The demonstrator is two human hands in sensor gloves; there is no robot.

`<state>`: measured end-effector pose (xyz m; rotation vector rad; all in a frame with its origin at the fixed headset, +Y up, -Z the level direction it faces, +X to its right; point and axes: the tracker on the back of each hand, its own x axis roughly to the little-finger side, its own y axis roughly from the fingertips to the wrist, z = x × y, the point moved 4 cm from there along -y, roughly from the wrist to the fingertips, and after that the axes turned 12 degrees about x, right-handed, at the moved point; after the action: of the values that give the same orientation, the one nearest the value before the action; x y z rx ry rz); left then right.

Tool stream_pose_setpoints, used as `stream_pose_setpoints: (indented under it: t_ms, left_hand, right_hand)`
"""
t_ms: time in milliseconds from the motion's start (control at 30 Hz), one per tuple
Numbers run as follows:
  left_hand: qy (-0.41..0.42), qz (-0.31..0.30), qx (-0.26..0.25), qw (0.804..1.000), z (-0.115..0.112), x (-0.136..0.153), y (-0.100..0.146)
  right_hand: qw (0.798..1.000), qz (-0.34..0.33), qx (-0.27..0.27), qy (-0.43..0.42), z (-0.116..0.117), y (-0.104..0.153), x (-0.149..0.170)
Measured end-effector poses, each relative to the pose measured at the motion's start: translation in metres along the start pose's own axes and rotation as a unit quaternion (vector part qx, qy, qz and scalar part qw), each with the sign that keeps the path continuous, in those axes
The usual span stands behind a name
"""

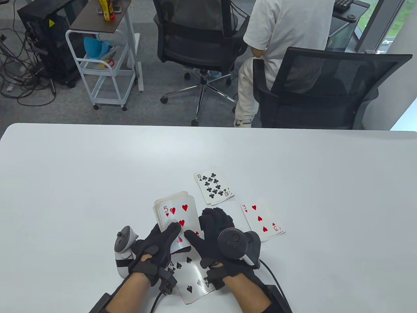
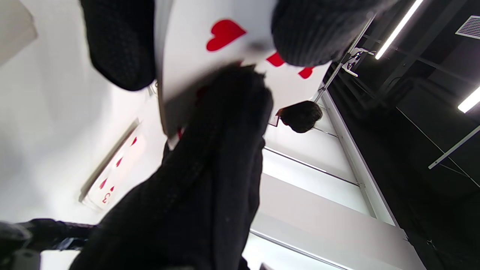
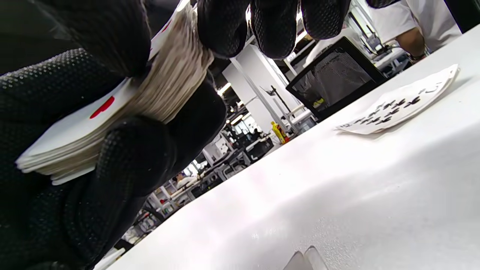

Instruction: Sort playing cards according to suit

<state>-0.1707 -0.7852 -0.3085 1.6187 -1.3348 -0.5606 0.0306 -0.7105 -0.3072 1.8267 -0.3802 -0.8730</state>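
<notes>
Bare table (image 1: 81, 182) lies left; clubs pile (image 1: 213, 188) and hearts pile (image 1: 263, 222) seemingly crowd the right.

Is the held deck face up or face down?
Face up: the deck, held by left hand and right hand, shows the five of hearts on top.

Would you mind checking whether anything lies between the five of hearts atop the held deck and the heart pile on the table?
Nothing visible does: bare white table separates the five of hearts from the three-of-hearts pile; the ten-of-clubs pile sits farther back.
</notes>
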Motion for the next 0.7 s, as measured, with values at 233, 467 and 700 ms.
stream_pose_setpoints:
  t_ms: [233, 467, 700]
  left_hand:
    - [0.011, -0.008, 0.006, 1.000, 0.000, 0.000, 0.000]
    - [0.017, -0.010, 0.013, 1.000, 0.000, 0.000, -0.001]
    - [0.018, -0.012, 0.016, 1.000, -0.001, 0.000, -0.001]
  right_hand:
    - [0.996, 0.002, 0.050, -0.068, -0.006, 0.001, 0.002]
    - [0.993, -0.008, 0.093, -0.071, -0.017, 0.000, 0.002]
    - [0.992, 0.013, 0.103, -0.070, -0.023, -0.002, 0.009]
